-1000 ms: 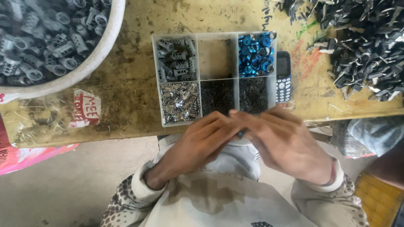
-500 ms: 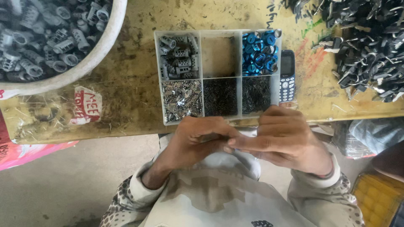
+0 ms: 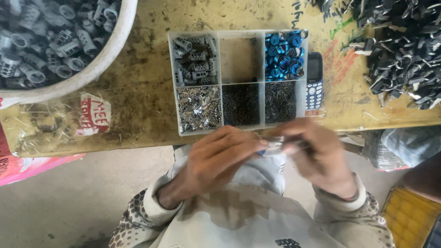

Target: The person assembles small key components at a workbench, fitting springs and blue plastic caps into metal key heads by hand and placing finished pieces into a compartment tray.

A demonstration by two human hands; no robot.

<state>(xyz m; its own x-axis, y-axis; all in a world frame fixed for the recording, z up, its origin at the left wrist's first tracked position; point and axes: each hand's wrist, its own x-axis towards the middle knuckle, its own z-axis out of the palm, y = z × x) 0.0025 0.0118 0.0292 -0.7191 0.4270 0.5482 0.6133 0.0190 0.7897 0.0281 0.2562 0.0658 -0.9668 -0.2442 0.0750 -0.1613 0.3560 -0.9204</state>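
Shifted right since prior frame, both hands: left hand point(image 3: 220, 158) & right hand point(image 3: 317, 154) pinch small blurred part point(image 3: 274, 147).

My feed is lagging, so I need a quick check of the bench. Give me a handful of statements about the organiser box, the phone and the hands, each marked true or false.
1. The top right compartment of the organiser box holds blue rings. True.
2. The top middle compartment is packed with parts. False: it looks almost empty.
3. The phone lies left of the box. False: it lies against the box's right side.
4. The left hand and right hand meet below the table edge, on a small part between the fingertips. True; the part is too blurred to identify.
5. The white bowl at upper left holds blue rings. False: it holds grey metal cylinders.
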